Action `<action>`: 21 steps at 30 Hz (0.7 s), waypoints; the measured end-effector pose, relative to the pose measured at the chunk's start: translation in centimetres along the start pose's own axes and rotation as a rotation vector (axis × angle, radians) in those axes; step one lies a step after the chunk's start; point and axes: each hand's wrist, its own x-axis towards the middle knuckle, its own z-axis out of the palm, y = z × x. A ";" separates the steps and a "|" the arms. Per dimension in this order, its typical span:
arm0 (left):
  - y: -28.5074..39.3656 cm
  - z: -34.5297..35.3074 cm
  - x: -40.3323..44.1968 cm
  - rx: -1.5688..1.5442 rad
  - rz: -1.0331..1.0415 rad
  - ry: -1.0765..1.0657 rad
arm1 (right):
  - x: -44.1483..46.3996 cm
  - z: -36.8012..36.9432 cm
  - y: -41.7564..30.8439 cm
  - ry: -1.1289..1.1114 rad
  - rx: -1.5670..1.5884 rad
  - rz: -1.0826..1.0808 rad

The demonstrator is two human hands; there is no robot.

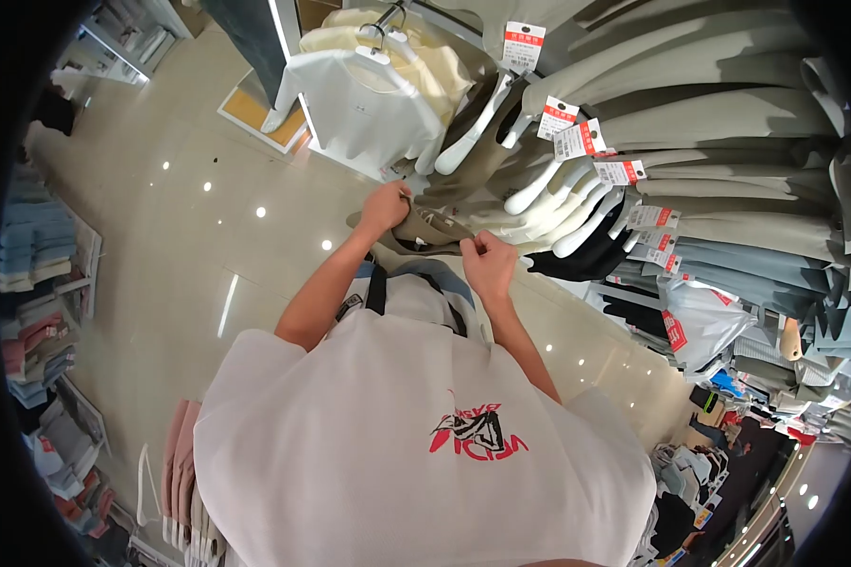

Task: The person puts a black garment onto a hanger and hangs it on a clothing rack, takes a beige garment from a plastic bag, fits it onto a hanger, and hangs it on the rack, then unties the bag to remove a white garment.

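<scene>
A taupe-brown garment point(428, 230) is stretched between my two hands in front of my chest, its edge held up; I cannot tell its exact kind. My left hand point(385, 208) pinches the edge on the left. On the right, my right hand point(489, 263) is closed on the same edge, lower and nearer to me. Small pale marks show inside the garment. Just beyond it, several white hangers point(531, 189) carry cream, brown and black clothes, and part of the garment merges with these.
A white top point(364, 109) hangs ahead. Clothes with red-and-white price tags point(577, 140) line the rack at right. A white plastic bag point(704, 321) hangs there too. Shelves of folded jeans point(36, 231) stand at left. Pink garments point(180, 463) hang at lower left.
</scene>
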 end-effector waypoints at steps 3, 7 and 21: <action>1.0 -1.9 -1.0 -0.246 -0.035 0.245 | 0.7 0.7 0.4 -0.094 -0.122 0.002; 4.8 -5.3 -3.3 -0.468 0.022 0.394 | 2.2 2.4 5.3 -0.728 -0.018 0.058; 3.3 -7.2 -7.5 -0.538 -0.003 0.335 | 25.2 9.7 11.9 -0.137 -0.007 0.448</action>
